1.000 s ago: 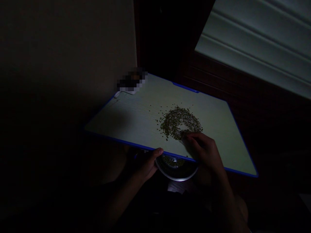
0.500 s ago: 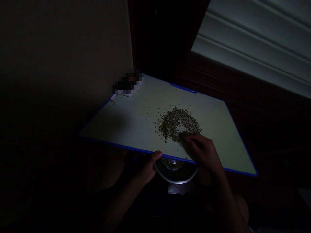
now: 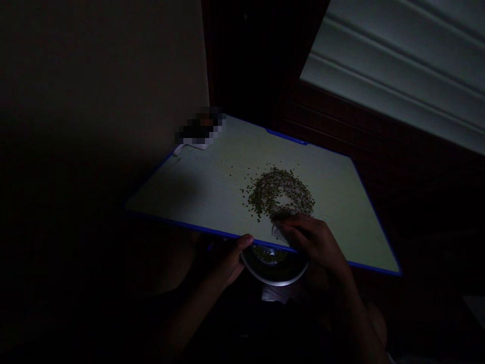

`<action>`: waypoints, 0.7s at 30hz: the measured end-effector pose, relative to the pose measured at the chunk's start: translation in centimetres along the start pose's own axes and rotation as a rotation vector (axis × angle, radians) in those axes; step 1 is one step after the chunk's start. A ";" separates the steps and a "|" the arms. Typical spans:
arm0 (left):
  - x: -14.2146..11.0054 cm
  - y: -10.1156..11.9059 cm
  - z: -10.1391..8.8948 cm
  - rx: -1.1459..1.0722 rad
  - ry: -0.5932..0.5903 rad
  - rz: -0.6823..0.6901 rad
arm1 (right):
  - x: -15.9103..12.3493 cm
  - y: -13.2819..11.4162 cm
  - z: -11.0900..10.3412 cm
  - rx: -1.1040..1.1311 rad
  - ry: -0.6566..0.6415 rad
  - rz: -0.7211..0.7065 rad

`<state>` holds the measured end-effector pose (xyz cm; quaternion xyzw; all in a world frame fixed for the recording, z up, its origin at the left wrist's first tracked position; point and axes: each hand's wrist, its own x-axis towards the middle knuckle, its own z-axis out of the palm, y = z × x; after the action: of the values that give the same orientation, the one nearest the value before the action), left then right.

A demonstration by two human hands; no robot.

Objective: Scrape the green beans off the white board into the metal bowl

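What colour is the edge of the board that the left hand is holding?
The board edge is blue, best seen in the head view.

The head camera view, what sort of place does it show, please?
Probably a dim room in a home: a plain wall, dark wood and pale slats, perhaps a blind, show beyond the board.

Cannot make out the pixelated object (image 3: 200, 126) at the far left corner of the white board (image 3: 348, 217), nor the fingertips of the left hand (image 3: 232, 259) beneath the board's near edge. Cannot see the whole metal bowl (image 3: 278, 281) below, nor tell the grip of the shadowed right hand (image 3: 316, 240).
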<state>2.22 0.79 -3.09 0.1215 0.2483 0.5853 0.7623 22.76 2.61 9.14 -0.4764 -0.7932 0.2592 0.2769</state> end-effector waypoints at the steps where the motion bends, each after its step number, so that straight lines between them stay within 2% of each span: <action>1: 0.0 -0.1 -0.1 -0.001 -0.007 0.005 | 0.0 0.0 0.0 0.002 -0.007 0.001; 16: 0.1 -0.1 -0.3 0.011 0.012 0.030 | -0.2 0.1 0.0 0.102 -0.050 -0.009; 21: 0.3 -0.1 -0.1 0.018 0.038 0.004 | -0.3 0.4 0.0 0.084 -0.017 -0.014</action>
<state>2.26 1.02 -3.30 0.1177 0.2676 0.5869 0.7550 23.08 2.52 8.83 -0.4567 -0.7871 0.2945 0.2916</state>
